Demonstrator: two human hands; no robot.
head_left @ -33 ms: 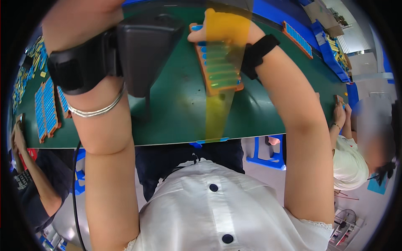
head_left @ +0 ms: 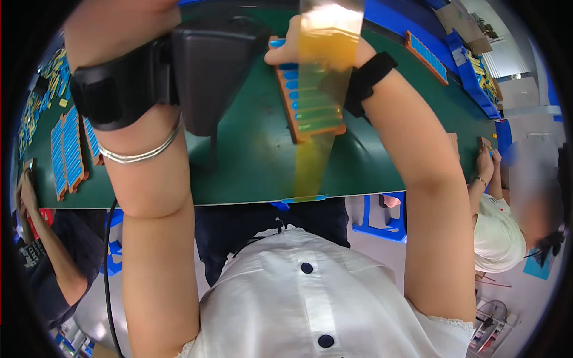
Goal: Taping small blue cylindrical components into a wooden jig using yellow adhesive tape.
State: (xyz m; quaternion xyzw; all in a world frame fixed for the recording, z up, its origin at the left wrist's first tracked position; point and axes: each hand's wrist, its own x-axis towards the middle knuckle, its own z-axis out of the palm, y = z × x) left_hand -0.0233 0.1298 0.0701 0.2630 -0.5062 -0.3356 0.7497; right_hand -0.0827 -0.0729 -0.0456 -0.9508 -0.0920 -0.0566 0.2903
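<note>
My left hand (head_left: 122,21) is raised close to the camera at the upper left, blurred and cut off by the top edge, so its fingers are hidden. On its wrist sit a black strapped device (head_left: 209,71) and a silver bangle (head_left: 140,156). My right hand (head_left: 290,48) grips the far end of an orange tray (head_left: 285,104) holding blue rounded pieces in rows. Its thumb lies at the tray's left side. A translucent yellow strip (head_left: 313,161) hangs in front, partly covering hand and tray. Its upper end leaves the picture; its lower end overlaps a blue piece (head_left: 304,198) at the table edge.
On the green table (head_left: 250,161), filled orange trays (head_left: 67,152) stand at the left beside scattered yellow and blue pieces (head_left: 45,107). Another tray (head_left: 427,56) and a blue bin (head_left: 474,77) are at far right. People work on both sides; a blue stool (head_left: 382,221) stands below.
The strip's upper part has shifted slightly right and shows a bright glare. The tray's near end has moved slightly down, and more of its blue pieces show left of the strip.
</note>
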